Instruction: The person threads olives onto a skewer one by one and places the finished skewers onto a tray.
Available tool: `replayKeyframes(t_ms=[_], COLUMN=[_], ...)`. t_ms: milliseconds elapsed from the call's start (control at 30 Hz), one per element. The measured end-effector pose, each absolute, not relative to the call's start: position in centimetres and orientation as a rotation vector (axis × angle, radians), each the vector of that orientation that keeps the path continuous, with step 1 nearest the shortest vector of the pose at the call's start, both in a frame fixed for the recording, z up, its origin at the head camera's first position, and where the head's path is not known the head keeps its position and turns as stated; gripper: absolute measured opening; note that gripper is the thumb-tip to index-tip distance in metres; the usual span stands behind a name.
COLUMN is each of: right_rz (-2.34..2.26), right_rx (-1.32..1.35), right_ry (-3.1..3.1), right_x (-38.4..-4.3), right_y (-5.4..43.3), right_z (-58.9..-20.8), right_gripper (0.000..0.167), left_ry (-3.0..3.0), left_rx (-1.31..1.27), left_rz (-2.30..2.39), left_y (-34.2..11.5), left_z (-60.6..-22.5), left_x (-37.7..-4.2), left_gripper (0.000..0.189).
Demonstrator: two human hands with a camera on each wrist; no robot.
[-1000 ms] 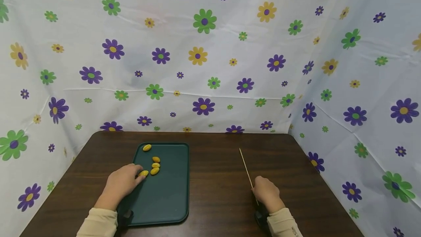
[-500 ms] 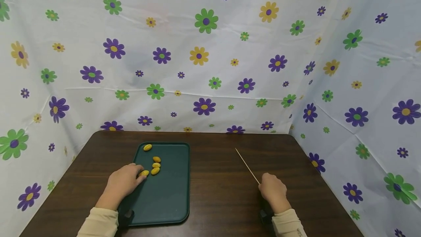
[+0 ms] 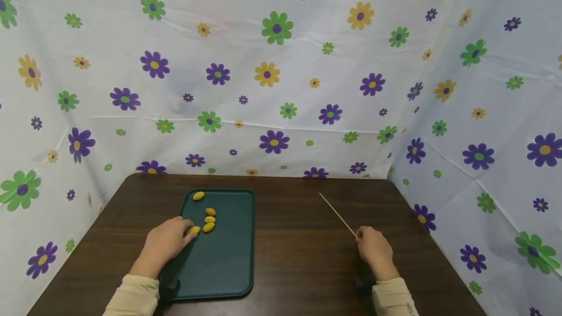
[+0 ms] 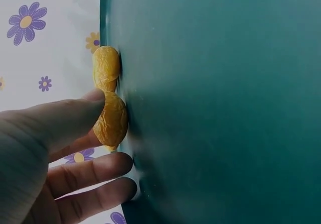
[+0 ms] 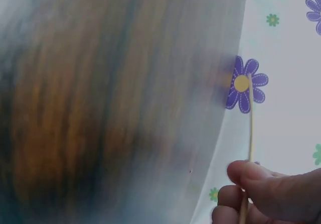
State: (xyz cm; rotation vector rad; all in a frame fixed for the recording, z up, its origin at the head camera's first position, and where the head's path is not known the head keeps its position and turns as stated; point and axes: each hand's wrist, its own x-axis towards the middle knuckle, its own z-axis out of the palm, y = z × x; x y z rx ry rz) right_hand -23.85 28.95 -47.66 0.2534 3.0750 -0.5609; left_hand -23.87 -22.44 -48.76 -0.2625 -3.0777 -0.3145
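Note:
My left hand (image 3: pixel 163 244) is over the left edge of a dark green tray (image 3: pixel 226 262). Its thumb and index finger pinch one small yellow, wrinkled oval fruit (image 4: pixel 111 118); the other fingertips touch or hover just above the tray, I cannot tell which. Several more of these yellow fruits (image 3: pixel 209 227) lie on the tray, three in a short row beside the hand and one at the far left corner. To the right of the tray, my right hand (image 3: pixel 375 252) grips a thin wooden skewer (image 3: pixel 337 212) by its lower part. The skewer's bare tip points away and leftward.
The dark brown wooden table (image 3: pixel 290 238) carries the tray on its left half. A white cloth (image 3: pixel 246 57) printed with flowers hangs behind the table and along both sides.
My right hand has moved right and slightly away from me, and the skewer has tilted further leftward. The left hand keeps its pinch on the fruit, nearly still.

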Motion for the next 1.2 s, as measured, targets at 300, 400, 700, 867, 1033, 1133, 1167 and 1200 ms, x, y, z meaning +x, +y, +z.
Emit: replayKeyframes(t_ms=[300, 400, 700, 867, 1033, 1133, 1167, 1200], right_rz=[-0.64, -0.659, -0.713, -0.771, -0.892, -0.932, -0.939, -0.946], right_rx=[0.282, 0.278, 0.219, 0.192, 0.137, 0.091, 0.076, 0.06], right_ry=[3.109, 3.119, 3.186, 3.299, 3.423, 3.467, 3.477, 3.484], right_x=[-24.3, -24.4, -24.6, -24.8, -25.1, -25.4, -25.5, -25.6], right_y=[29.4, 29.4, 29.4, 29.5, 29.8, 30.0, 30.0, 30.1], right_z=[-47.7, -47.7, -48.1, -48.4, -48.7, -48.9, -48.9, -48.9], right_gripper=[0.007, 0.006, 0.007, 0.008, 0.006, 0.005, 0.005, 0.005], left_ry=[-3.054, -3.047, -2.991, -2.984, -2.971, -2.966, -2.963, -2.959], left_rx=[-0.27, -0.262, -0.23, -0.229, -0.23, -0.23, -0.236, -0.236], left_rz=[-0.373, -0.429, -0.503, -0.515, -0.528, -0.532, -0.537, -0.543], left_y=[-22.6, -22.6, -22.6, -22.6, -22.6, -22.6, -22.7, -22.7], left_z=[-49.1, -48.9, -48.6, -48.5, -48.2, -48.0, -48.0, -47.9], left_x=[-24.1, -23.9, -23.6, -23.6, -23.5, -23.5, -23.5, -23.5], left_gripper=[0.023, 0.021, 0.02, 0.022, 0.023, 0.023, 0.023, 0.023])
